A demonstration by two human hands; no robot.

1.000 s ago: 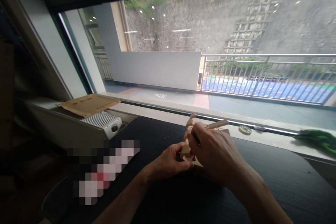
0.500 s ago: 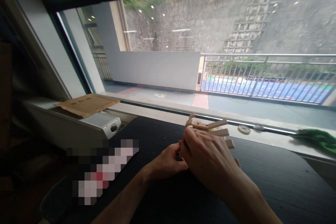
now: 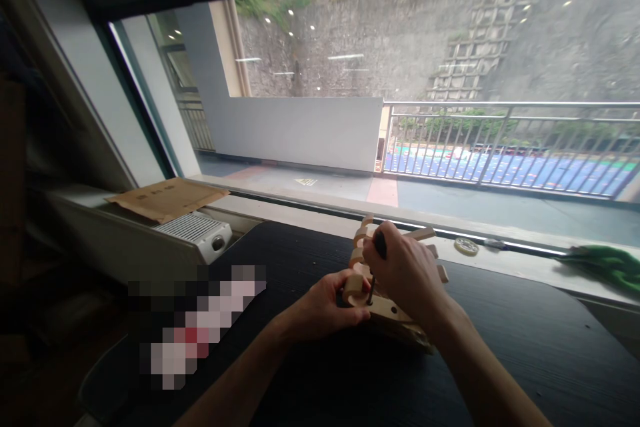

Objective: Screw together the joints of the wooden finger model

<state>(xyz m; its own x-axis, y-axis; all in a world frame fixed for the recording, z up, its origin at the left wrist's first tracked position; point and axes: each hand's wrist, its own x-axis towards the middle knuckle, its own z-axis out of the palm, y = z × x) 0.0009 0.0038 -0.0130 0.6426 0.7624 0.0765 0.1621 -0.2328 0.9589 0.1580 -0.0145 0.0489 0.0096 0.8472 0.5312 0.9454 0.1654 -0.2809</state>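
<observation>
My left hand (image 3: 327,307) grips the near left end of a pale wooden assembly (image 3: 387,309), thumb and fingers around it. Several curved wooden pieces line its left side, and straight slats stick out on the right. In my right hand (image 3: 407,263) is a screwdriver (image 3: 381,245) with a dark handle, held upright in closed fingers. Its thin shaft points down at a hole in the nearest slat, close to my left thumb. Much of the assembly's middle is hidden behind my right hand.
The assembly rests on a black tabletop (image 3: 505,333). On the windowsill beyond lie a roll of tape (image 3: 466,246) and a green cloth (image 3: 603,267). A brown envelope (image 3: 170,198) lies on a white vented unit at the left. A pixelated patch covers something on the left tabletop.
My right hand has lifted and turned, so the screwdriver and the nearest slat now show. The near part of the assembly is uncovered. My left hand has barely moved.
</observation>
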